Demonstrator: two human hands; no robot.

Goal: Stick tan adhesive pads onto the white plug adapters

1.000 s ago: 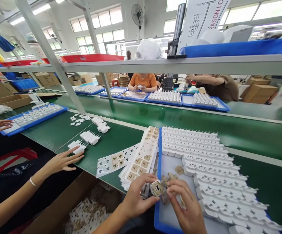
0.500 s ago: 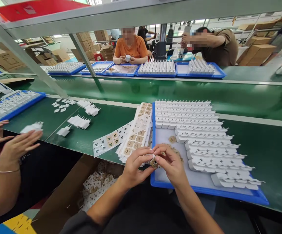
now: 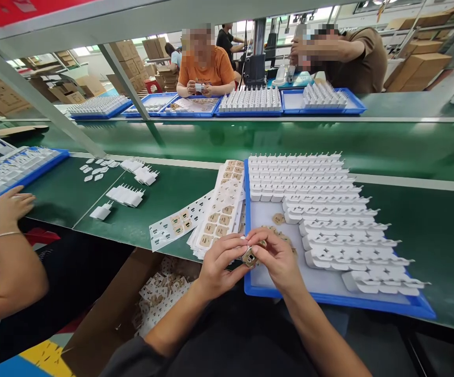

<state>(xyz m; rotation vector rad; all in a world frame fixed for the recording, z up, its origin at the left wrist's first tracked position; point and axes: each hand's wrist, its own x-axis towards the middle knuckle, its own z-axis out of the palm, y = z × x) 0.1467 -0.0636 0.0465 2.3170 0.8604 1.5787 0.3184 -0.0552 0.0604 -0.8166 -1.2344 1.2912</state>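
Both hands meet over the left front edge of a blue tray (image 3: pixel 340 308). My left hand (image 3: pixel 221 264) has its fingers closed round a small white plug piece with a tan sticker on its end (image 3: pixel 249 256). The fingers of my right hand (image 3: pixel 276 259) press on the same piece from the other side. Most of the piece is hidden by the fingers. Rows of white plugs (image 3: pixel 329 225) fill the back and right of the tray, and several loose tan pieces (image 3: pixel 277 219) lie on its left part. Sticker sheets (image 3: pixel 215 225) are stacked left of the tray.
Loose white plugs (image 3: pixel 125 195) stand on the green table at left. A co-worker's hand (image 3: pixel 7 209) is by another blue tray (image 3: pixel 48 165). Below the edge, a carton (image 3: pixel 97 309) holds sticker scraps (image 3: pixel 164 293). A metal post (image 3: pixel 123 78) and more people are beyond.
The co-worker's hands at left have moved to the tray there, and the white plugs beneath them are gone from that spot. My hands stay together on the piece. The view has shifted slightly.
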